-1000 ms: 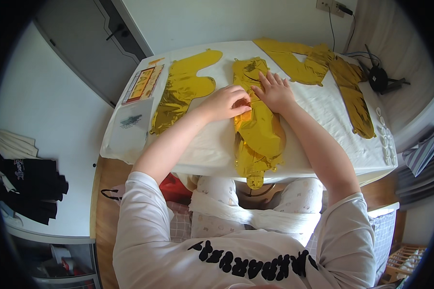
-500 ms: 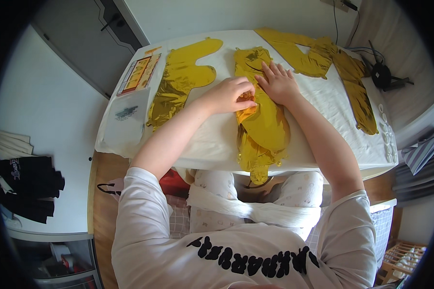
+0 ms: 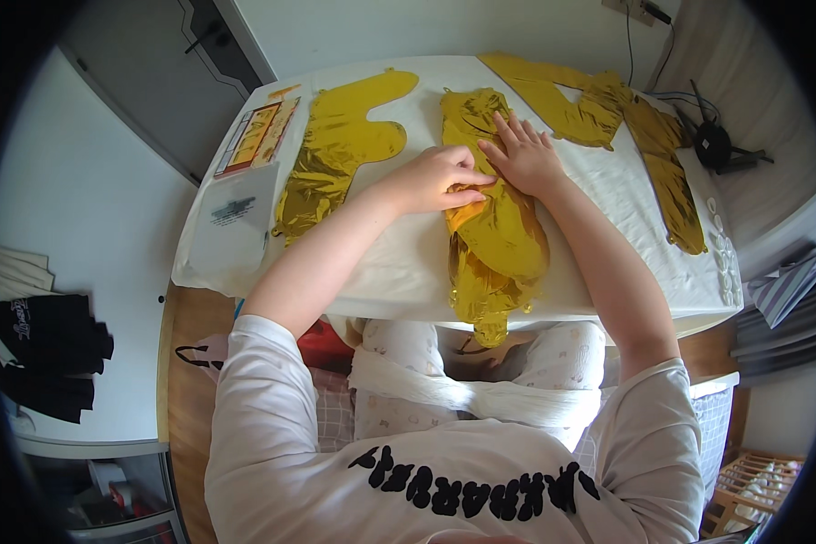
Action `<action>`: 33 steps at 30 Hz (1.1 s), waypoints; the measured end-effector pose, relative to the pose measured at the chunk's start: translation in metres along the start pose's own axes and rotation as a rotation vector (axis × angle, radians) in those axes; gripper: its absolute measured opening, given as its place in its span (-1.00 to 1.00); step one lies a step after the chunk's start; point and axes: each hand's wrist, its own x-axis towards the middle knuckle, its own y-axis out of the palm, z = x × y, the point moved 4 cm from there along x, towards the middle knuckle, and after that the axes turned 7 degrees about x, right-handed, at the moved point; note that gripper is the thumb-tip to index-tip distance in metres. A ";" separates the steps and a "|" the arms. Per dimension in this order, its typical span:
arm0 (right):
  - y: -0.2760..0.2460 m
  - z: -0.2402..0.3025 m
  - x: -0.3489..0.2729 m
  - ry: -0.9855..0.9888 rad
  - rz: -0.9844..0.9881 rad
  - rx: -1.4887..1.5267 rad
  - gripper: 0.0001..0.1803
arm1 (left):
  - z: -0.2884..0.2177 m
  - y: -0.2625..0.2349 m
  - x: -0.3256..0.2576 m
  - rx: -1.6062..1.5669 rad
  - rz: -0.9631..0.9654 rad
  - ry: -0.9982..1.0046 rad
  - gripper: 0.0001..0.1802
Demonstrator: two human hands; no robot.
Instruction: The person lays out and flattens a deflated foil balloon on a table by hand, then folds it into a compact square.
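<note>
A flat, uninflated gold foil balloon [image 3: 508, 245] lies lengthwise before me, creased, its narrow near end hanging past the table edge. Over its middle, my left hand [image 3: 440, 179] is bent, with thumb and forefinger closed on a fold of the foil; part of that grip is hidden. My right hand [image 3: 526, 159] rests flat with fingers spread on the balloon's right edge, pressing it down and gripping nothing. To the left lies another flat gold balloon [image 3: 340, 145] with rounded lobes, partly behind my left forearm.
More gold foil [image 3: 562, 104] spreads over the far right of the white-covered table [image 3: 390, 254], with a strip [image 3: 671, 172] running toward me. A black router-like device [image 3: 714, 143] with cables stands at the right edge. At left are a printed card [image 3: 258, 136] and a clear bag [image 3: 231, 218].
My left thumb and forefinger have moved slightly right and stretched out, and the raised orange-looking fold beneath them now lies flatter. My right hand stays in place on the foil.
</note>
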 end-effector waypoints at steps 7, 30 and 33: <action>-0.004 -0.006 0.002 0.022 0.000 0.177 -0.01 | 0.000 0.000 0.001 0.056 0.008 0.042 -0.64; -0.062 0.104 -0.144 -0.991 -0.086 0.123 -0.77 | 0.009 0.007 -0.002 0.025 -0.023 0.089 -0.64; -0.059 0.104 -0.147 -0.978 -0.091 0.114 -0.80 | 0.009 0.007 -0.003 0.028 -0.033 0.098 -0.63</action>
